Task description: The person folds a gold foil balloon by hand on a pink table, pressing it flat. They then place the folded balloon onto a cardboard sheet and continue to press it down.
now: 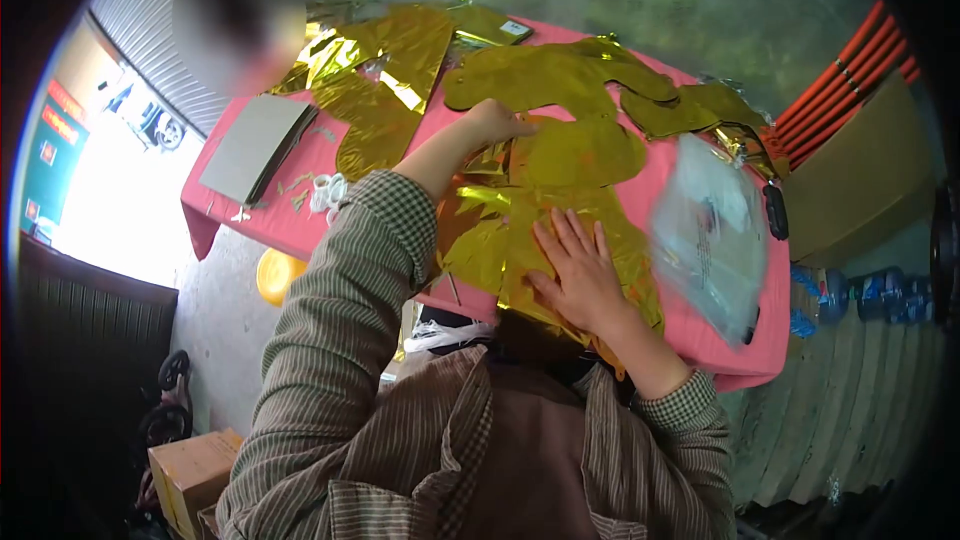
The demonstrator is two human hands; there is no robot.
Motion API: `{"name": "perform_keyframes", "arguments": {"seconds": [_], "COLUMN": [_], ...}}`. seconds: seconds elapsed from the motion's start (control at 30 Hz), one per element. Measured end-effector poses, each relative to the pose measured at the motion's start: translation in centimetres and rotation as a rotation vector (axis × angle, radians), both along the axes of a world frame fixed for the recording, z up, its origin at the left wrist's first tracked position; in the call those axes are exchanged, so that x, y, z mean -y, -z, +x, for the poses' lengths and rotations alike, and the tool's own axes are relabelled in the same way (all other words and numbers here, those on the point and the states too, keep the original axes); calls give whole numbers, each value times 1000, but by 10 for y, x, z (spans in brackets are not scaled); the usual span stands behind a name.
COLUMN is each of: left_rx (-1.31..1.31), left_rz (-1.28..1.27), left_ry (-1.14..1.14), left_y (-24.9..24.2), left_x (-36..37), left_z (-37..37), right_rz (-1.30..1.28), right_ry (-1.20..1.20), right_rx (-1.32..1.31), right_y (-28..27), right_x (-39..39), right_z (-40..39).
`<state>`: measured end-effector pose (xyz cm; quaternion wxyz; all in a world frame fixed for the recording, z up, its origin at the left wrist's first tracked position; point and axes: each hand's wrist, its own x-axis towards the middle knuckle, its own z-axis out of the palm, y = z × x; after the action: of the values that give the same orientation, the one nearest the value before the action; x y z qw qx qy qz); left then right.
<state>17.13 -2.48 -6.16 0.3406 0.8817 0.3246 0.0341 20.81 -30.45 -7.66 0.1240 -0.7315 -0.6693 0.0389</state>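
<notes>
Gold foil sheets (580, 152) lie spread over a table with a pink cloth (270, 230). My left hand (492, 123) rests at the upper edge of the middle foil piece, its fingers bent together; what they hold, if anything, is hidden. Flat on the nearer foil (490, 250) lies my right hand (577, 275), palm down with fingers spread. A clear plastic bag (708, 240) sits to the right of it. Beyond my left hand are more gold foil shapes (530, 75).
A grey book-like stack (255, 145) and a white string roll (328, 192) are on the table's left. A black object (775, 210) lies at the right edge. Cardboard boxes (190, 475), a yellow stool (278, 276) and water bottles (880, 295) stand around the table.
</notes>
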Motion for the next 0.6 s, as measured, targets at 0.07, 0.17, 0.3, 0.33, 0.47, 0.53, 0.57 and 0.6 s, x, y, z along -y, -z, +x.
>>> {"name": "perform_keyframes", "arguments": {"seconds": [0.07, 0.17, 0.3, 0.33, 0.47, 0.53, 0.57, 0.6], "left_rx": [62, 141, 311, 313, 424, 483, 372, 290], "left_rz": [-77, -167, -211, -210, 59, 356, 359, 368], "left_ry": [19, -22, -112, -114, -113, -22, 92, 211], "left_y": [11, -2, 0, 4, 17, -8, -19, -25], "left_x": [-6, -8, -30, -38, -48, -28, -19, -9], "left_z": [9, 18, 27, 30, 19, -5, -19, -36], "right_rz": [-48, -10, 64, 65, -34, -62, -53, -47], "right_ry": [-1, 23, 41, 39, 31, 40, 43, 43], "right_rx": [6, 28, 43, 44, -11, -34, -28, -22], "right_y": [-3, -10, -22, -19, 1, 5, 5, 6], "right_x": [-1, -4, -20, -25, -36, -37, -36, -36], "right_z": [0, 8, 14, 13, 15, 17, 18, 19]}}
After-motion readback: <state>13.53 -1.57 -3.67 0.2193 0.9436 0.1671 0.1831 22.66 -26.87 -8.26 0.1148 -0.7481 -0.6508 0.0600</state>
